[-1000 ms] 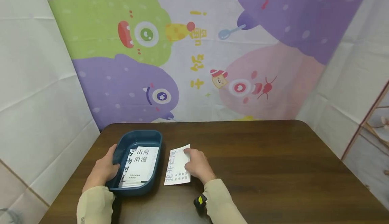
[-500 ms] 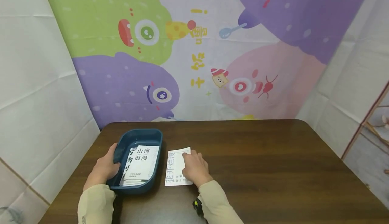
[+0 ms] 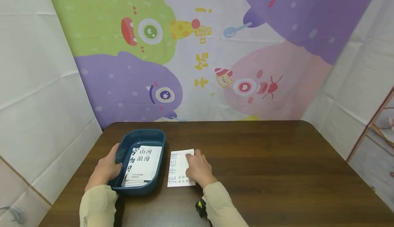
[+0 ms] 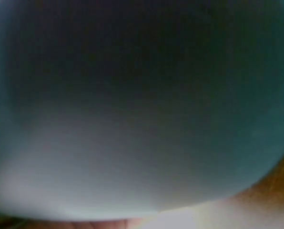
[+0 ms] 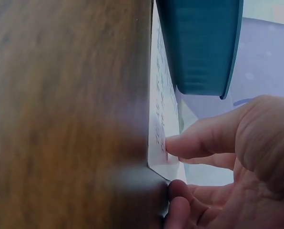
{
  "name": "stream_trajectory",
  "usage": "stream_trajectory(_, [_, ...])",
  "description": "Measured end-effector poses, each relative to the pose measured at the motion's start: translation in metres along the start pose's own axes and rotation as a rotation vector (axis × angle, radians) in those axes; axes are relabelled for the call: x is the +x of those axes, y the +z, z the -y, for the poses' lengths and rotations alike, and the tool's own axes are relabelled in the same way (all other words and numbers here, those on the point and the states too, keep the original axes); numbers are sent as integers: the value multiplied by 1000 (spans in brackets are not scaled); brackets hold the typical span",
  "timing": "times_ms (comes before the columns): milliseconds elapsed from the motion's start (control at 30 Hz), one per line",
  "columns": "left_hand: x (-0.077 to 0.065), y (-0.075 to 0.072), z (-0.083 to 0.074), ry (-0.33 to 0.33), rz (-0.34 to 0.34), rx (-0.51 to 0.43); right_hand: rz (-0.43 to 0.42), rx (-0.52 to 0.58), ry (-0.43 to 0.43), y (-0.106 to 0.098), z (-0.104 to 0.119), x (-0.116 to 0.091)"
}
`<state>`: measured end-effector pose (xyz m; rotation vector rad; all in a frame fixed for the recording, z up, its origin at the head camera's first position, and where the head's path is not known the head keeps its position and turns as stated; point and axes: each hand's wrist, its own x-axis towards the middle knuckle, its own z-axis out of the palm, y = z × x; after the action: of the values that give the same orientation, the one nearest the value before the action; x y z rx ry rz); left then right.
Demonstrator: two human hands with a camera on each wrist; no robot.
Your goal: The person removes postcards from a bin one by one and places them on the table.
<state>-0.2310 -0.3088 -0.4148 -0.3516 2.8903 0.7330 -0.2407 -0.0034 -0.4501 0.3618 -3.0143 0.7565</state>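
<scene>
On the left of the table my left hand [image 3: 105, 169] grips the left side of a dark blue plastic tray [image 3: 142, 135], thumb over the rim. Several white printed cards [image 3: 148, 164] lie stacked inside it. Right of the tray, a single white card [image 3: 176, 167] with large grey characters lies flat on the wood. My right hand [image 3: 199, 169] reaches over its right side. Seen from the right wrist, the thumb [image 5: 182, 144] touches the printed face, while other fingertips [image 5: 178, 210] rest on the table by the near edge. The tray's dark, blurred surface [image 4: 132, 157] fills the left wrist view.
The brown wooden table [image 3: 271, 165] stretches to the right of the card. A cartoon-printed cloth [image 3: 203, 107] hangs at its back edge. White panels [image 3: 43, 66] stand on both sides.
The card's raised, tilted edge has come down, and it now lies flat. My right hand has shifted slightly further over it. The left hand stays on the tray.
</scene>
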Motion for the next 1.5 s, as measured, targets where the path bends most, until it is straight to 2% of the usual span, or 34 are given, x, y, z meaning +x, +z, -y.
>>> stream_trajectory(600, [1,-1,0,2,-7,-2,-3,43,-20,-1,0,2])
stream_trajectory(1033, [1,0,0,-7,1,-8,9,61,-5,-2,-1,2])
stream_trajectory(1200, [2,-1,0,-16,0,-20,17,85,-18,-12,2,2])
stream_trajectory(1300, [1,0,1,-18,2,-30,23,78,-33,-24,12,-2])
stream_trajectory(1367, [0,1,1,-16,5,-38,7,43,-66,-32,28,-9])
stream_trajectory(1500, [-1,-2,0,7,-5,-27,-120,-52,-226,-36,74,-14])
